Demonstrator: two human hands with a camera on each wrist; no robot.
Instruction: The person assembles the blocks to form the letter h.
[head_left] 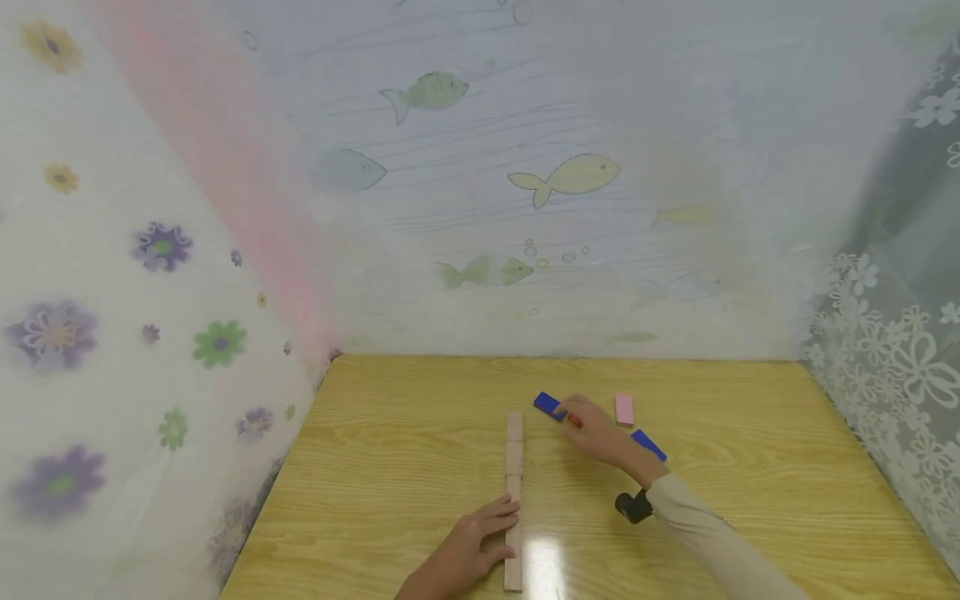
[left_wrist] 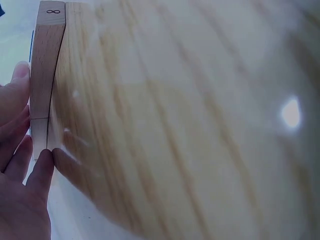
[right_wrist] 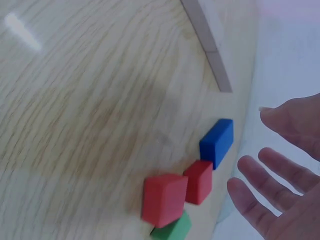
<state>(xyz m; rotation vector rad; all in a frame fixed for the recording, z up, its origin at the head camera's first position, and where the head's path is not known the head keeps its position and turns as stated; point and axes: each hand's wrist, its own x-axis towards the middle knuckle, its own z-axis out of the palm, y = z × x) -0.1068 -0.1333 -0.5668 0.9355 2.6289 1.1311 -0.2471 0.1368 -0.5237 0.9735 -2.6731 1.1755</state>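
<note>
Yellowish wood-grain table, bright glare just right of the row of plain wood blocks. Row lies on the table, pieces end to end, running away from the person. Past its far end, back sheet printed with fish and bubbles; off to its left, white sheet with purple, green and orange flowers, pink stripe at the corner; well right of it, grey sheet with white flowers.

Left hand at the row's near part, fingers extended, touching it, not curled round it. Right hand right of the row's far end, over colored blocks, fingers loose and apart, gripping nothing; pale sleeve on that arm.

Blue block just right of the row's far end. Farther right of the row: pink block and second blue block.

Left wrist view only: 8-like mark on the row's near end face. Right wrist view: larger-looking red block, other red block and green block in full color, mostly hand-covered in head view. Pink one shows in head view only.
</note>
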